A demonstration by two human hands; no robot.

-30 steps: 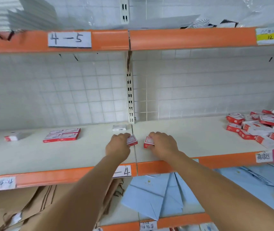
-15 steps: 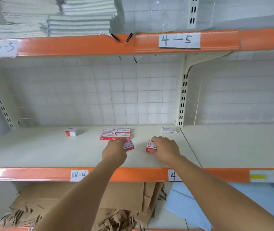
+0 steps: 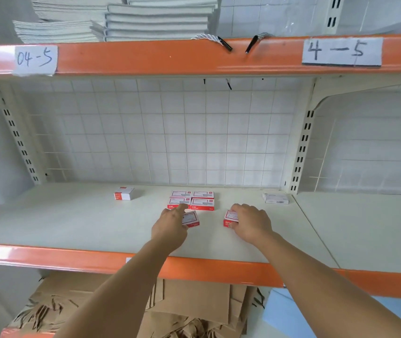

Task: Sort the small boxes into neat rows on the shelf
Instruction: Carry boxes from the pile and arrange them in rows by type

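Boxes lie on the cream shelf [image 3: 77, 230] at mid-frame. Left of centre, a lone box [image 3: 124, 193] stands apart near the back. At centre, four boxes [image 3: 192, 200] lie flat in a tidy square. Just below them, the left hand [image 3: 170, 226] holds a tilted box [image 3: 191, 219], forefinger stretched toward the square. Right of it, the right hand [image 3: 250, 223] curls over another box [image 3: 230, 218], gripping it. A white box [image 3: 275, 198] sits at centre right.
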